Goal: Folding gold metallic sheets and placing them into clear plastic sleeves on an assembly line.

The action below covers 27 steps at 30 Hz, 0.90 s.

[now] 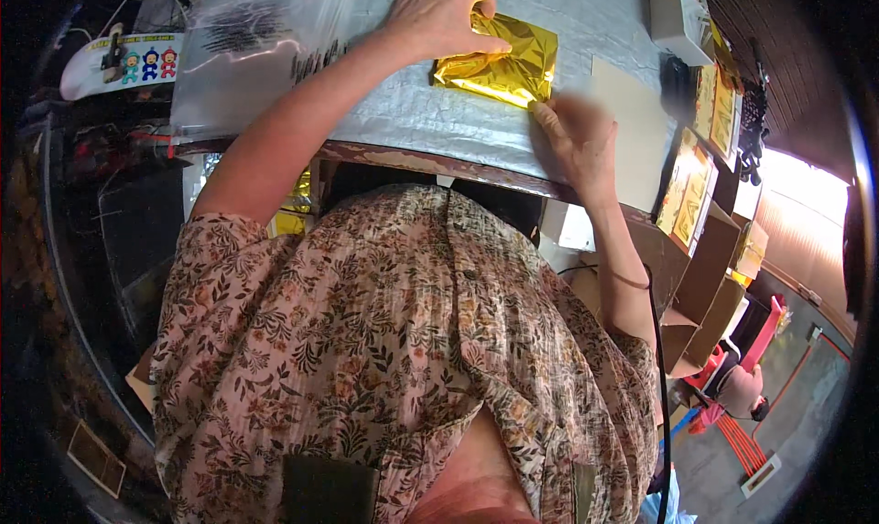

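Note:
A shiny gold foil packet [526, 59], creased and roughly rectangular, lies on the silvery covered table. My left hand [444, 16] is bent over its left part, with thumb and fingers closed on the foil near the upper left edge. At the lower right corner my right hand [581, 149] pinches the foil between thumb and fingers. Some of the right fingers are blurred, and whatever is inside the packet cannot be seen.
Clear plastic sheeting [261, 57] lies on the table's left. A beige card sheet [632, 112] is right of my right hand. Beyond it stand a white box [679, 22] and printed boxes [687, 190]. A skateboard-shaped board [124, 64] is far left. Another person [737, 391] is at the lower right.

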Tool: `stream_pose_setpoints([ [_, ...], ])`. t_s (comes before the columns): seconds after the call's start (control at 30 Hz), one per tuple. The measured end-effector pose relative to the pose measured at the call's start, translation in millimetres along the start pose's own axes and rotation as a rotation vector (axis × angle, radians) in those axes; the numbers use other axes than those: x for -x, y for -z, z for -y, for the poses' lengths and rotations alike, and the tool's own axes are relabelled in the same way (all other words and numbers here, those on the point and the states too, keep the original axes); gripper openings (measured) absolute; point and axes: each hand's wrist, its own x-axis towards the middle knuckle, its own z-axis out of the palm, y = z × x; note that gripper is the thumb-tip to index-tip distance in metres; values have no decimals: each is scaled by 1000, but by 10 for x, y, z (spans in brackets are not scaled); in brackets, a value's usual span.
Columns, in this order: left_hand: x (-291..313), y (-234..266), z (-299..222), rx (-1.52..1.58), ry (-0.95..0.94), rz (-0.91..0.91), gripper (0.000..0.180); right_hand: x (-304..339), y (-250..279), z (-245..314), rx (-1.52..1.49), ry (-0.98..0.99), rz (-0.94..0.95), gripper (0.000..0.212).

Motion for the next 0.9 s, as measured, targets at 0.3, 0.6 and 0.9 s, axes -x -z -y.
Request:
stream_pose_setpoints([
  [0.3, -75, 155, -115, 44, 163, 169, 40, -49, -44, -45, -16, -89, -8, 28],
  [0.6, -82, 159, -106, 64, 175, 155, 39, 13, -261, 257, 483, 525, -5, 76],
  [0.9, 107, 122, 161, 254, 98, 76, 44, -1, -349, 85, 397, 482, 153, 80],
])
